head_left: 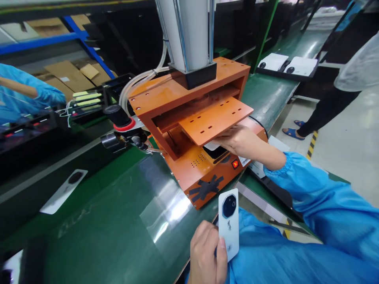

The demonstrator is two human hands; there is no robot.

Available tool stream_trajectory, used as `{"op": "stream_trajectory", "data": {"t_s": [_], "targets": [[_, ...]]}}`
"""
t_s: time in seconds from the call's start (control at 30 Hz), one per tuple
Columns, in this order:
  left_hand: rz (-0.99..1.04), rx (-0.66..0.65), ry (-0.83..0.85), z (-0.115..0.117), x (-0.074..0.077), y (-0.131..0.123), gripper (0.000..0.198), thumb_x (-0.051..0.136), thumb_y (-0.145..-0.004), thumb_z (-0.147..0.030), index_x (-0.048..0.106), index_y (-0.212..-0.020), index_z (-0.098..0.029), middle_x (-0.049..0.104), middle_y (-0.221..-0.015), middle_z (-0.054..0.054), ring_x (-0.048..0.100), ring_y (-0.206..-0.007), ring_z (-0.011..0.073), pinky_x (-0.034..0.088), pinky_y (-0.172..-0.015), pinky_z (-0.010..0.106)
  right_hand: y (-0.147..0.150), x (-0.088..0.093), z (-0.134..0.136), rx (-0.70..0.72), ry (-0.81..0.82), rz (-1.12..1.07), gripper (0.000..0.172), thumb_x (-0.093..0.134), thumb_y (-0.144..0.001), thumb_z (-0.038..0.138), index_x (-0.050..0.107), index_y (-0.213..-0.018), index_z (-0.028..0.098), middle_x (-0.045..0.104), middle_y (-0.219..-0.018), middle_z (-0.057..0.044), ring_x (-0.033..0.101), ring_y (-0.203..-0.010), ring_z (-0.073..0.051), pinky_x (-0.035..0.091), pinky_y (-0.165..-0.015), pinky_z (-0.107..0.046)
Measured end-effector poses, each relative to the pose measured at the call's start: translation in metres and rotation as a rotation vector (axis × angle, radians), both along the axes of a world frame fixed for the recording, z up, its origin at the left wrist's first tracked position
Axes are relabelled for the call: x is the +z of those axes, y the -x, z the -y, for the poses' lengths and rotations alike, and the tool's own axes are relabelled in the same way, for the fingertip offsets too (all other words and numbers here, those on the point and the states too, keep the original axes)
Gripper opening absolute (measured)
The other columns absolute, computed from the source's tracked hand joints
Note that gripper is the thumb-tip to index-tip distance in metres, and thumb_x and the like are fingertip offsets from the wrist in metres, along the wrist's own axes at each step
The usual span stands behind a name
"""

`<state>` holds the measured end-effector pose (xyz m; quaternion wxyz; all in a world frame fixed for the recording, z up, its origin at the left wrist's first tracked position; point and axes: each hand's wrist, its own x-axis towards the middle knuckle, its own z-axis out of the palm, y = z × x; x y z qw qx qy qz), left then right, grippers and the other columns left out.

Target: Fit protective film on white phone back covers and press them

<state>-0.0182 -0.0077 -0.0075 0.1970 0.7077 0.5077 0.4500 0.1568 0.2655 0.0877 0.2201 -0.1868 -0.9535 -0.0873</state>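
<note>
My left hand (207, 252) is closed on a white phone back cover (228, 223) with a dark round camera ring, held upright near the bottom edge. My right hand (241, 142) reaches under the orange slotted plate (216, 118) of an orange press machine (189, 98). There its fingers pinch a white part (211, 146) lying on a dark nest; the fingertips are partly hidden by the plate. A red switch (235, 163) glows on the machine's front.
Another white cover (63, 191) lies on the green conveyor belt (118, 221) at left. A black tray (286, 65) with two white covers sits far right. A black-and-red knob (120, 116) stands beside the press. One person's blue sleeve (29, 94) shows at left, another person (340, 94) stands at right.
</note>
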Motion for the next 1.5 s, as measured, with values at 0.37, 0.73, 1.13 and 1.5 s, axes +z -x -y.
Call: {"op": "stream_trajectory", "data": {"t_s": [0.37,0.73,1.13,1.5], "targets": [[-0.022,-0.016,0.071,0.007,-0.01,0.002,0.02,0.041,-0.093,-0.011,0.044,-0.078,-0.023,0.05,-0.069,0.002,0.05,-0.067,0.0185,0.038,-0.062,0.033,-0.003,-0.012,-0.004,0.008,0.047,0.006,0.027,0.05,-0.103,0.028,0.074,-0.113,0.019,0.077,-0.112,-0.005,0.068,-0.108,-0.023,0.05,-0.091,-0.039],[-0.319,-0.046,-0.075,-0.015,0.005,0.006,0.012,0.052,-0.088,-0.008,0.058,-0.088,-0.018,0.066,-0.127,0.012,0.054,-0.111,0.0268,0.043,-0.097,0.044,0.0,-0.025,0.027,-0.097,0.137,-0.043,0.071,0.045,-0.097,0.069,0.063,-0.131,0.01,0.065,-0.133,-0.019,0.061,-0.121,-0.033,0.04,-0.106,-0.049],[-0.451,0.186,-0.136,-0.027,-0.016,-0.004,0.019,0.05,-0.094,-0.021,0.061,-0.079,-0.023,0.057,-0.15,0.003,0.038,-0.148,0.03,0.022,-0.115,0.05,-0.122,-0.137,0.086,-0.597,0.05,-0.495,0.051,0.049,-0.097,0.018,0.051,-0.148,0.026,0.06,-0.116,-0.012,0.059,-0.106,-0.027,0.05,-0.094,-0.047],[-0.642,0.216,-0.26,-0.033,-0.02,0.014,0.012,0.055,-0.088,-0.021,0.058,-0.077,-0.023,0.063,-0.143,0.005,0.041,-0.145,0.0322,0.024,-0.11,0.051,-0.125,-0.138,0.063,-0.545,0.115,-0.479,0.048,0.036,-0.1,0.013,0.058,-0.141,0.025,0.061,-0.107,-0.011,0.057,-0.097,-0.023,0.05,-0.087,-0.044]]}}
